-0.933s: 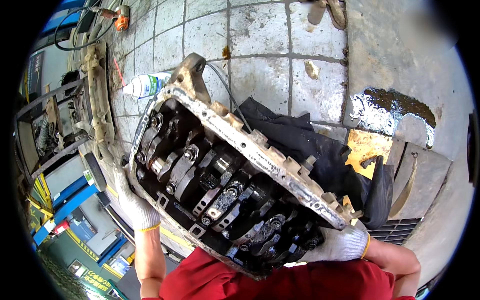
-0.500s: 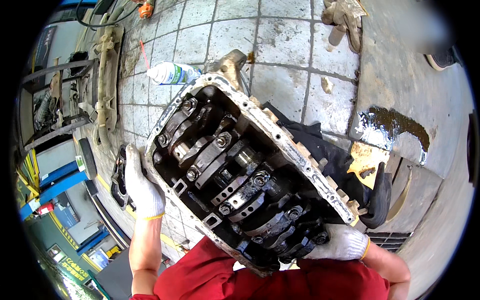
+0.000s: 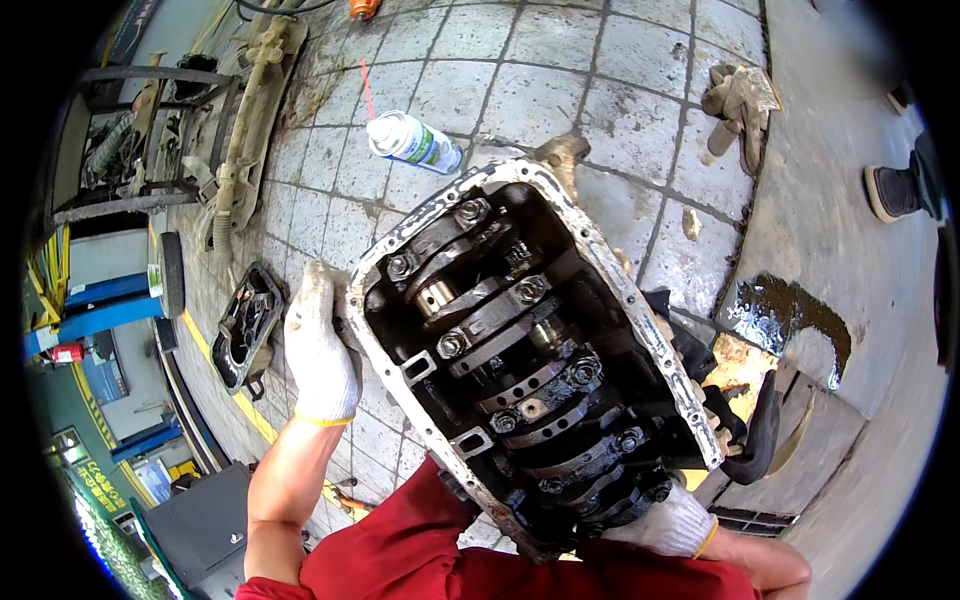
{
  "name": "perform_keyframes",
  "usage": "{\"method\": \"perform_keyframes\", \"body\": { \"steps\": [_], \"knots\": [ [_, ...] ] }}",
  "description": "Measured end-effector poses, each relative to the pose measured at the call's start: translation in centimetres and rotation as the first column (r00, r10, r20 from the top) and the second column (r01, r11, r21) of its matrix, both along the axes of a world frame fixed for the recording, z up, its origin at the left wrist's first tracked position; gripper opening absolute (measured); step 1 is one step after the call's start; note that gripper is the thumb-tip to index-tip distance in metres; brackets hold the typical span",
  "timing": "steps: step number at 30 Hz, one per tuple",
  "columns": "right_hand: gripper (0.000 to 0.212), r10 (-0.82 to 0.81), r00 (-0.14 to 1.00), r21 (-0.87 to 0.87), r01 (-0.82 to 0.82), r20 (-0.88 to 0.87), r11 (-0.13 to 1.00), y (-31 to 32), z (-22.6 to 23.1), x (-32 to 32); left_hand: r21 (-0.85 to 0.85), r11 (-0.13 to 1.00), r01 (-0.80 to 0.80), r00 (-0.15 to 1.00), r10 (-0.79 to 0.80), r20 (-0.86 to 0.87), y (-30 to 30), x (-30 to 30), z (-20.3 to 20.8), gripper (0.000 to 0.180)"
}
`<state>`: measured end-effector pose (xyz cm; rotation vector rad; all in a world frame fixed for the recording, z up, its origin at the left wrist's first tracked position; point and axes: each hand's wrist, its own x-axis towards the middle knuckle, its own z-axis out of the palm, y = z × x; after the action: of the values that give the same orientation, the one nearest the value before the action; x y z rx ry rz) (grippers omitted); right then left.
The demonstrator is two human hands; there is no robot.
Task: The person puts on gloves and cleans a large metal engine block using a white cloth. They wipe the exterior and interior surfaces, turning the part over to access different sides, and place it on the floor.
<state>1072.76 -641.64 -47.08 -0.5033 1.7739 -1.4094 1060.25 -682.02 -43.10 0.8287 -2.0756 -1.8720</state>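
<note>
An oily engine block (image 3: 402,398) lies tilted in front of me, its open underside up. Inside, the dark crankshaft (image 3: 437,298) sits under several bolted bearing caps (image 3: 490,325). My left hand (image 3: 322,345), in a white knit glove, is pressed to the block's left outer wall, its fingers close together and partly hidden behind the rim. At the near right end, my gloved right hand (image 3: 668,522) grips the block from below; its fingertips are out of sight beneath it. A spray can (image 3: 415,142) with a red straw lies just beyond the far left corner.
On the left floor rests a black oil pan (image 3: 248,330). Brown gloves (image 3: 742,115) lie far right, above a dark oil spill (image 3: 800,315). A person's shoe (image 3: 888,193) stands at the right edge. A metal frame (image 3: 140,140) and a grey cabinet (image 3: 190,530) are at left.
The whole view has shifted, so the floor things appear farther right. The block has turned slightly, its far end swinging right, with both hands still on it. The shoe shows more fully.
</note>
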Motion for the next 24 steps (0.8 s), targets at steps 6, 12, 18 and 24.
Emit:
{"method": "perform_keyframes", "body": {
  "steps": [6, 12, 18, 24],
  "knots": [
    [0.041, 0.269, 0.897, 0.063, -0.264, -0.350, 0.962, 0.3, -1.6, 1.1, 0.010, 0.999, -0.032, 0.996, 0.031, 0.082, -0.7, 0.4, 0.1, 0.024],
    [0.045, 0.361, 0.769, 0.033, -0.406, -0.527, 0.913, 1.5, -4.1, 2.3, -0.002, 1.000, 0.014, 1.000, -0.014, 0.021, -0.5, 0.3, -0.2, 0.023],
    [0.046, 0.139, 0.954, -0.172, -0.188, -0.265, 0.967, 1.1, -5.5, 3.8, 0.117, 0.990, 0.076, 0.997, -0.076, -0.004, -0.2, 0.3, 0.2, 0.022],
    [0.043, 0.100, 0.933, -0.266, -0.200, -0.346, 0.943, 1.0, -4.6, 2.6, -0.031, 0.992, 0.125, 0.992, -0.124, 0.028, -0.9, 0.7, -0.3, 0.027]
  ]
}}
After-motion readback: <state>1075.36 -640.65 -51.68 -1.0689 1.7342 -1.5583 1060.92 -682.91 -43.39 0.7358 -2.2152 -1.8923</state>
